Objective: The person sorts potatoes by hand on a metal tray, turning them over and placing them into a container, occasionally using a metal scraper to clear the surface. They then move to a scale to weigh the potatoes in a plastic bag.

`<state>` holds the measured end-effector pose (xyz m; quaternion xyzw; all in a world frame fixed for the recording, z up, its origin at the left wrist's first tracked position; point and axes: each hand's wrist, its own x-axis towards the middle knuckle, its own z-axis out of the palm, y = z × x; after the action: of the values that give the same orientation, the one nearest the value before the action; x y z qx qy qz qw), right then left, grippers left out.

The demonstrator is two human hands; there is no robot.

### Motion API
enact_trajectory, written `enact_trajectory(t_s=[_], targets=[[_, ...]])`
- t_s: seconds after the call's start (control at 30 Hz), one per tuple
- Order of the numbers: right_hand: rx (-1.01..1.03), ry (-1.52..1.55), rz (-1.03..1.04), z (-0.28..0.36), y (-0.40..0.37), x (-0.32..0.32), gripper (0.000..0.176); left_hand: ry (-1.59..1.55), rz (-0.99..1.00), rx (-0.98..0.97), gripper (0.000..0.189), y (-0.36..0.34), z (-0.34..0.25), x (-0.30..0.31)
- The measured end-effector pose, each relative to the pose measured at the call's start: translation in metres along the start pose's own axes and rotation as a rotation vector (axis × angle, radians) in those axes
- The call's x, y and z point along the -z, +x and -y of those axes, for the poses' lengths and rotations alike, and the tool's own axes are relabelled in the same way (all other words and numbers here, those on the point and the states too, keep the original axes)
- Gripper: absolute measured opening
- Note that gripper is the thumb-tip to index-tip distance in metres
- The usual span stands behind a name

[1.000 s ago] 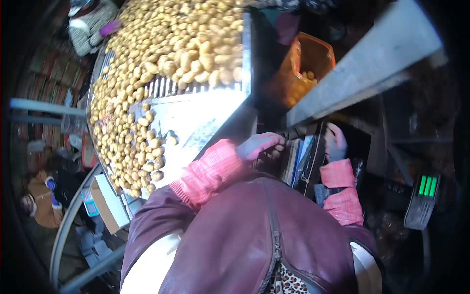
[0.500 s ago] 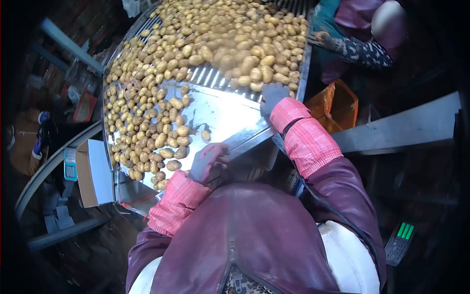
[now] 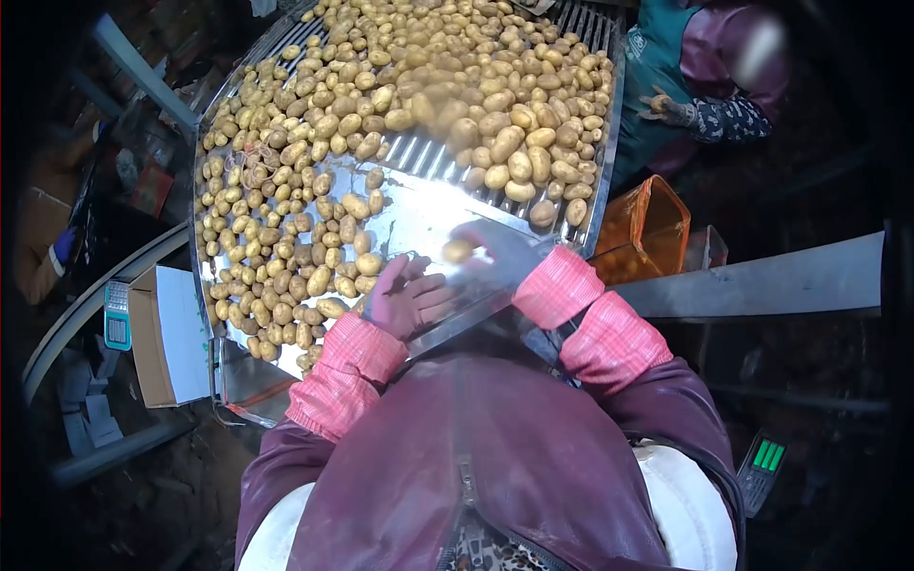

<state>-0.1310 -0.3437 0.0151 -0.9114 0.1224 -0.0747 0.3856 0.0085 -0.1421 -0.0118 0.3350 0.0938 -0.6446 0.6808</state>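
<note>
Many potatoes [image 3: 286, 219] lie heaped on a metal sorting table, whose bare sheet [image 3: 419, 214] shows in front of me. My right hand [image 3: 500, 255], smeared by motion, is over the front of this sheet with a single potato [image 3: 457, 251] at its fingertips, apparently gripped. To its left my left hand [image 3: 407, 300] is turned palm up, fingers spread, with nothing in it. It is close to the near edge of the potato pile. Behind the sheet, metal bars [image 3: 419, 157] show between potatoes.
An orange container [image 3: 647, 228] stands right of the table, beside a grey metal beam [image 3: 762, 276]. Another person's gloved hand [image 3: 669, 109] is at the far right. On the left are an open cardboard box [image 3: 157, 352] and a teal-edged device [image 3: 117, 314].
My right hand has come left from the table's right edge and now has a potato. My left hand has turned palm up and opened. The other person's hand has moved off the table's edge.
</note>
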Motion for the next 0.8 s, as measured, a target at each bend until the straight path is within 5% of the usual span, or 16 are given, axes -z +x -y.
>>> enact_trajectory(t_s=[0.07, 0.2, 0.3, 0.4, 0.5, 0.53, 0.6, 0.67, 0.73, 0.8], targets=[[0.228, -0.107, -0.071, 0.004, 0.014, 0.006, 0.049, -0.095, 0.037, -0.033, 0.049, 0.006, 0.003, 0.006], [-0.059, -1.000, -0.307, -0.020, 0.042, 0.050, 0.042, -0.102, 0.061, -0.117, 0.036, 0.016, 0.005, 0.042], [-0.227, -1.042, -0.130, -0.058, 0.062, 0.046, 0.042, -0.072, 0.015, -0.140, 0.034, 0.005, 0.009, 0.038], [-0.174, -0.774, -0.086, -0.081, 0.061, 0.038, 0.039, -0.121, -0.221, -0.124, 0.040, -0.001, 0.011, 0.023], [-0.055, -0.642, -0.250, -0.075, 0.048, 0.020, 0.036, 0.044, -0.076, -0.214, 0.047, -0.003, 0.011, 0.026], [0.166, -0.499, -0.312, -0.048, 0.040, 0.022, 0.035, 0.024, -0.030, -0.203, 0.049, -0.004, 0.010, 0.023], [0.041, -0.289, -0.050, -0.007, 0.043, 0.016, 0.040, -0.014, 0.059, -0.173, 0.053, -0.006, 0.004, 0.015], [0.304, 0.038, 0.029, -0.006, 0.035, -0.009, 0.053, -0.155, 0.108, -0.108, 0.050, -0.003, 0.000, 0.007], [0.454, -0.243, -0.110, -0.006, 0.043, -0.016, 0.051, -0.203, 0.112, -0.061, 0.047, -0.005, -0.001, 0.009], [0.280, -0.463, -0.104, -0.018, 0.058, -0.016, 0.049, -0.169, 0.067, -0.018, 0.044, -0.007, -0.001, 0.015]])
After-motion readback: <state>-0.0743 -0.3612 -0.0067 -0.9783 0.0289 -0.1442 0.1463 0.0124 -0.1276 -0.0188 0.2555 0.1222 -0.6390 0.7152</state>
